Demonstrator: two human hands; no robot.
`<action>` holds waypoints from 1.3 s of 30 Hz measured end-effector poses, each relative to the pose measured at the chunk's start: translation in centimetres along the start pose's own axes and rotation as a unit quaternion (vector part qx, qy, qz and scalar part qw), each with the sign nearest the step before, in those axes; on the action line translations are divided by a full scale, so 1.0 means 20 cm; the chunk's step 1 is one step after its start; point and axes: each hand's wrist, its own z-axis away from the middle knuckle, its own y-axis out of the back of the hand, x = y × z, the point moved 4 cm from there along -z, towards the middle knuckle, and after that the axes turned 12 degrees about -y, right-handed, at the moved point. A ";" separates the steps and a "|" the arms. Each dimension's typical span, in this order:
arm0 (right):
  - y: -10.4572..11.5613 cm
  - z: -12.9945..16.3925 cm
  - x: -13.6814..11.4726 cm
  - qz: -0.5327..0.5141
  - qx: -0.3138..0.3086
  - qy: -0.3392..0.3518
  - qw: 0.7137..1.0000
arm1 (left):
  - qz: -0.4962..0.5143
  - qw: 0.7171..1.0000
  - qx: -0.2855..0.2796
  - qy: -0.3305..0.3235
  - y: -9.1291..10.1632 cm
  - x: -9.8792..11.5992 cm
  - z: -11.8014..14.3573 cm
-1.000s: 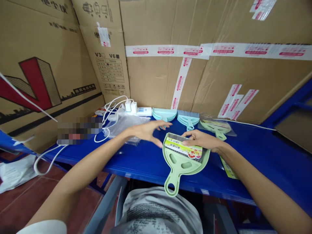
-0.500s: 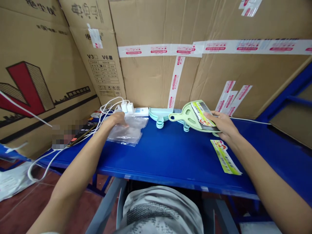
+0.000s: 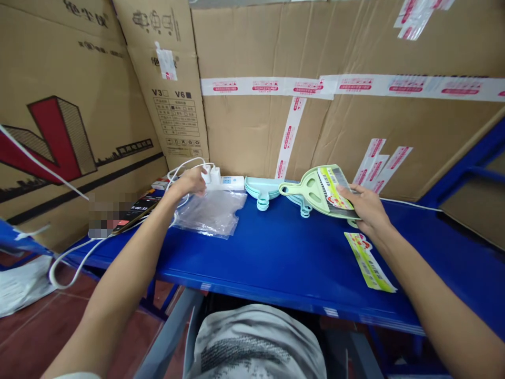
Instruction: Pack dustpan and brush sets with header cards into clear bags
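Note:
My right hand (image 3: 365, 208) holds a pale green dustpan (image 3: 311, 190) with a printed label card (image 3: 333, 190) lying in it, lifted above the blue table (image 3: 284, 258), its handle pointing left. My left hand (image 3: 192, 181) rests at the far edge of a pile of clear plastic bags (image 3: 211, 212), fingers curled on the top bag. A stack of light blue dustpans (image 3: 262, 188) stands against the back boxes between the two hands. Another label card (image 3: 369, 261) lies flat on the table near my right forearm.
Large taped cardboard boxes (image 3: 315, 121) wall the back and left. A white power strip (image 3: 224, 181) with chargers and white cables (image 3: 71, 258) sits behind the bags, a phone (image 3: 132, 213) to the left. A white bag (image 3: 21, 287) lies on the floor.
My right hand lifted the green dustpan with its card from the table's front and carried it back and right. My left hand moved left onto the plastic bags.

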 end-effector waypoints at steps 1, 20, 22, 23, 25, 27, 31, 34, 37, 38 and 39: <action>0.00 0.00 0.00 -0.006 0.003 -0.001 1.000 | 0.062 0.998 0.016 -0.017 0.01 0.01 0.01; -0.02 0.02 -0.02 -0.077 0.040 0.019 0.996 | -0.027 0.984 -0.172 -0.027 -0.09 0.16 0.08; -0.02 0.01 -0.02 -0.079 0.040 0.026 0.996 | 0.030 0.990 -0.130 -0.037 -0.04 0.15 0.09; -0.01 0.01 -0.02 -0.081 0.043 0.030 0.995 | 0.046 0.993 -0.101 -0.044 -0.01 0.14 0.09; -0.01 0.00 -0.02 -0.079 0.047 0.036 0.995 | 0.057 0.994 -0.050 -0.075 0.05 0.14 0.09; -0.01 0.01 -0.02 -0.074 0.047 0.035 0.996 | 0.080 0.987 -0.024 -0.135 0.10 0.18 0.11; -0.03 0.02 -0.02 -0.077 0.039 0.032 0.996 | 0.190 0.947 -0.062 -0.250 0.07 0.35 0.19; -0.03 0.02 -0.02 -0.069 0.029 0.036 0.997 | 0.228 0.913 -0.175 -0.290 -0.12 0.53 0.27; -0.03 0.02 -0.02 -0.044 0.004 0.053 0.998 | 0.244 0.866 -0.259 -0.352 -0.33 0.70 0.33; -0.03 0.02 -0.02 -0.029 -0.011 0.061 0.998 | 0.240 0.853 -0.269 -0.377 -0.37 0.73 0.34; -0.04 0.02 -0.02 -0.010 -0.027 0.068 0.997 | 0.234 0.845 -0.267 -0.399 -0.39 0.75 0.35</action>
